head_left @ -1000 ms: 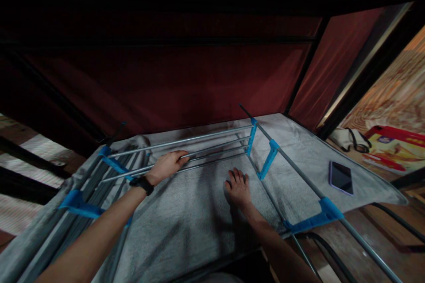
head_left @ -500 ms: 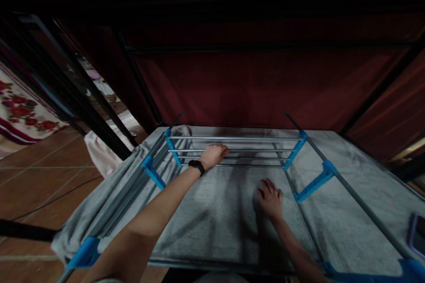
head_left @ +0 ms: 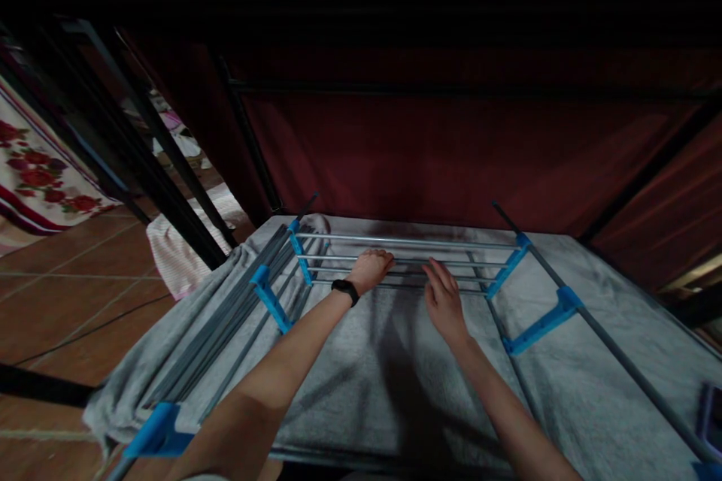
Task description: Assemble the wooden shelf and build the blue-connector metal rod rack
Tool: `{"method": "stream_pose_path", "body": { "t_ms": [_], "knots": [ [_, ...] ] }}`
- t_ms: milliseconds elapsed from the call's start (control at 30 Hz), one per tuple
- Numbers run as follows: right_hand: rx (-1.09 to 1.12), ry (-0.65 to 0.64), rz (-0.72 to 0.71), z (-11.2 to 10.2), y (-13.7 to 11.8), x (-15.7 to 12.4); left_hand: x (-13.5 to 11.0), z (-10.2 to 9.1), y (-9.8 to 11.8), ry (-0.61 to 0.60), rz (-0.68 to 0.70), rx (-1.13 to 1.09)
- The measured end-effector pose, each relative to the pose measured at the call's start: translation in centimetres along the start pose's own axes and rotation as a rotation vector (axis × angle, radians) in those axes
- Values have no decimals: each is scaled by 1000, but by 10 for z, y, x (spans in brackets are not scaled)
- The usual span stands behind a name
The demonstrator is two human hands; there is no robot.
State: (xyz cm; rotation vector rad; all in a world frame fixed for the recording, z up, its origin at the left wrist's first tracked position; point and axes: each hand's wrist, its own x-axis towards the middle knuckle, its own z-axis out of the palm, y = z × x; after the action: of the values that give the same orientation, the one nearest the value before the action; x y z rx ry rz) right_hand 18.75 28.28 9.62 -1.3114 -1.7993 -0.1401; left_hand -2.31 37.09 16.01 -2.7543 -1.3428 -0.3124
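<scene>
A rack frame of grey metal tubes with blue plastic brackets [head_left: 272, 299] lies on a bed-like surface covered by a grey cloth [head_left: 344, 391]. Several thin metal rods [head_left: 451, 243] span its far end between two blue end pieces [head_left: 508, 267]. My left hand [head_left: 372, 269], with a black band at the wrist, is closed around one of these rods near their middle. Just right of it, my right hand [head_left: 444, 302] is open, fingers stretched toward the same rods. Whether its fingertips touch a rod I cannot tell.
Loose grey tubes [head_left: 226, 323] lie bundled along the left side. A dark red curtain [head_left: 451, 158] hangs behind black frame bars. Black posts [head_left: 152, 173] stand at left, above a tiled floor [head_left: 73, 301]. A phone-like object [head_left: 711, 417] lies at the right edge.
My right hand has moved forward and slightly left, from over the cloth up to the rods. My left hand stays on its rod. The view has shifted slightly.
</scene>
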Motion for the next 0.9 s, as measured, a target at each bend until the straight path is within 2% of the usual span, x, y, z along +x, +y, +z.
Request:
{"method": "stream_pose_path", "body": {
  "t_ms": [200, 400, 467, 533, 600, 700, 767, 800, 833, 900],
  "knots": [
    [-164, -81, 19, 15, 15, 37, 0, 8, -3, 55, 38, -12],
    [-236, -354, -2, 23, 18, 62, 0, 9, -2, 94, 28, -57],
    [-238, -412, -32, 22, 17, 67, -6, 9, 0, 178, 46, -87],
    [-241, -430, -47, 20, 17, 69, -18, 13, 1, 319, 16, -136],
    [-242, -434, -48, 19, 17, 70, -34, 22, -1, 498, -144, -209],
    [-235, -443, -51, 18, 19, 70, -62, 42, -19, 816, -601, -352],
    [-240, -453, -55, 18, 20, 70, -76, 55, -39, 1018, -909, -436],
    [-247, -458, -59, 18, 20, 70, -81, 59, -51, 1087, -1013, -473],
    [-256, -463, -63, 18, 20, 70, -84, 63, -63, 1125, -1072, -508],
    [-274, -467, -76, 17, 20, 70, -86, 64, -85, 1133, -1097, -562]
  ]
}}
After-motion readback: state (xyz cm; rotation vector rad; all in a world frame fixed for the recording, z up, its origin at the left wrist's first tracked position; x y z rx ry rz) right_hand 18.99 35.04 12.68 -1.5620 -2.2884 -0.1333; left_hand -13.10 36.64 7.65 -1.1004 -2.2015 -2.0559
